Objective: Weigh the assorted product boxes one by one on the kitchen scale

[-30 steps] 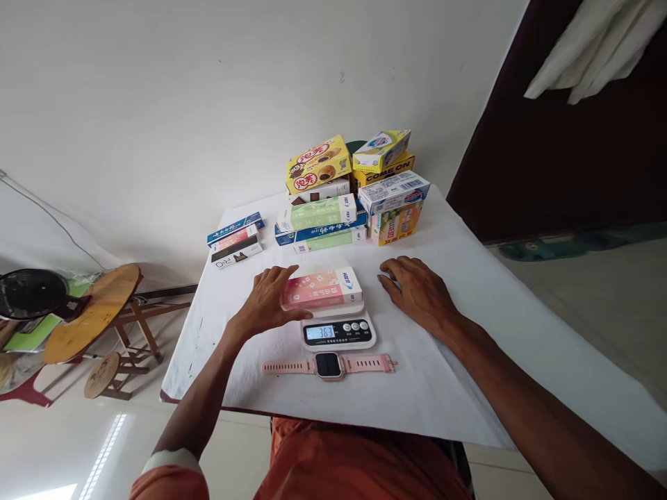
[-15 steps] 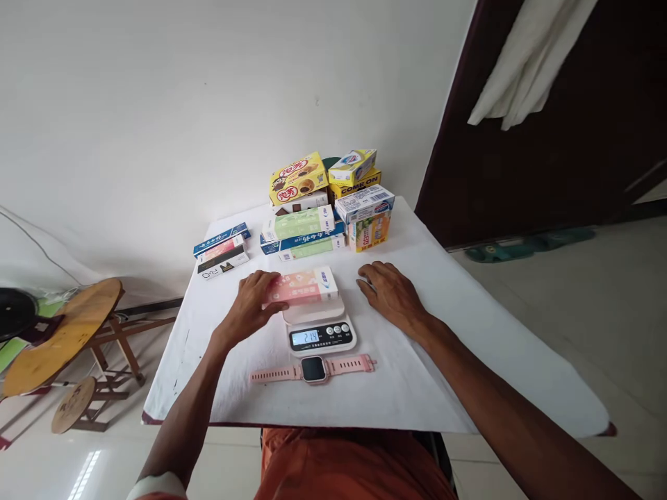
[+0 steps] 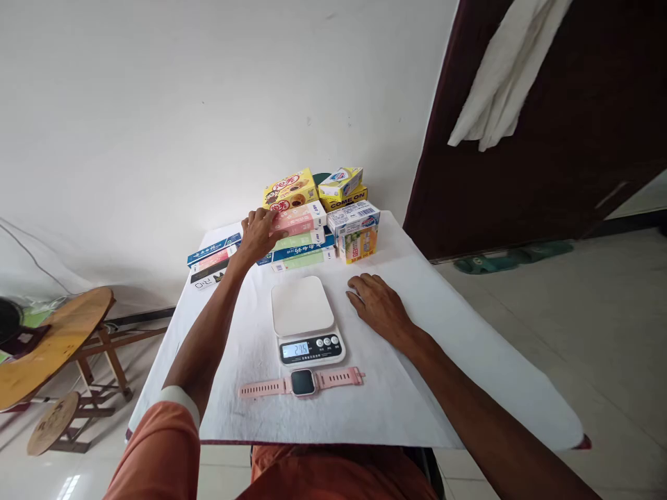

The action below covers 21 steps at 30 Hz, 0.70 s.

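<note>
My left hand (image 3: 258, 236) grips the end of a pink toothpaste box (image 3: 297, 218), thumb on the near side and fingers over the top. The box is at the stack of a green box (image 3: 301, 239) and a blue box (image 3: 307, 248); whether it rests on them I cannot tell. My right hand (image 3: 380, 305) lies on the white cloth, fingers loosely bent and slightly apart, holding nothing. To its left stands a white kitchen scale (image 3: 302, 305) with a bare plate and a lit display. In front of the scale lies a pink smartwatch (image 3: 303, 382), strap spread flat.
Behind the stack stand a yellow snack box (image 3: 290, 189) and a yellow soap box (image 3: 341, 182). A blue-white box (image 3: 354, 216) sits on an orange box (image 3: 359, 245) at right. Several slim boxes, including a black-white box (image 3: 211, 274), lie at the table's left edge.
My left hand has carried the pink toothpaste box off the scale, away from me to the stack. The scale's plate is now uncovered and its reading differs. My right hand stays beside the scale.
</note>
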Tool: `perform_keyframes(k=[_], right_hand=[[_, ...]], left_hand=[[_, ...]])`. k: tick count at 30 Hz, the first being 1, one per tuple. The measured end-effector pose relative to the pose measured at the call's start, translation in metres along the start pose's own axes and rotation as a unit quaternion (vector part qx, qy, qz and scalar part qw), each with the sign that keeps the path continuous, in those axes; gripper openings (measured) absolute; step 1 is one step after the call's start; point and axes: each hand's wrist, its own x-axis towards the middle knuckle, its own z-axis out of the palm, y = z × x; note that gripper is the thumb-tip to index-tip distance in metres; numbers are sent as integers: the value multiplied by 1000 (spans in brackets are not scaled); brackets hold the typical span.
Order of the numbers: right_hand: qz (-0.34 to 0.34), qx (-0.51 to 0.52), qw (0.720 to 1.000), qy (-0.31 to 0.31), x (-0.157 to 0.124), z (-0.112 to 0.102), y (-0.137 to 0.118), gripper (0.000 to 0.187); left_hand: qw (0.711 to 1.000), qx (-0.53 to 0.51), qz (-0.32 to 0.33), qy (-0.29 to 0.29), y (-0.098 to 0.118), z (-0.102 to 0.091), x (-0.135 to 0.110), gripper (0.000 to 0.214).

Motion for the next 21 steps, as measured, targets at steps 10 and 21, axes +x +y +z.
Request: perform_keyframes(k=[10, 21], right_hand=[[-16, 10, 1000, 10, -3, 7, 5, 15], [-37, 22, 997, 59, -6, 20, 13, 17]], left_hand=[[987, -81, -27, 133, -38, 16, -53, 62], [952, -15, -305, 12, -160, 36, -145, 56]])
